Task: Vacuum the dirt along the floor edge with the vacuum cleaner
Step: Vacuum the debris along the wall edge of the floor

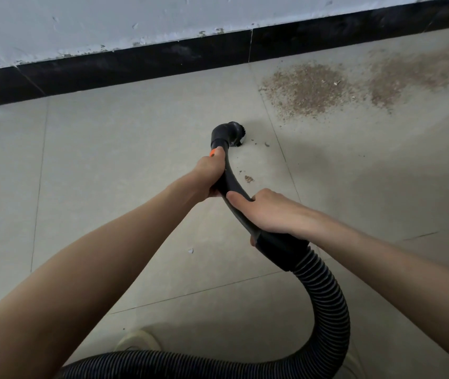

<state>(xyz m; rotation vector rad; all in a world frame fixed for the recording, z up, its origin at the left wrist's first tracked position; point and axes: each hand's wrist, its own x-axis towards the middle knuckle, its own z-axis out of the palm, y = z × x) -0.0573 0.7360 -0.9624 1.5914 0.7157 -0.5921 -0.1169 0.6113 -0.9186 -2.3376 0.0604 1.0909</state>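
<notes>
The black round brush nozzle (230,134) rests on the pale tile floor (108,149), short of the brown dirt patch (311,90) beside the black skirting (136,61). The left hand (209,172) and right hand (265,212) both grip the curved black wand (233,184). Next, I'd judge, sweep right.

Both arms outstretched — left hand (209,173), right hand (267,212) clenched

Matt black plastic wand (233,187); ribbed hose (324,291); smooth matt floor tiles (136,149); glossy black skirting (163,61); gritty dirt (311,88).
</notes>
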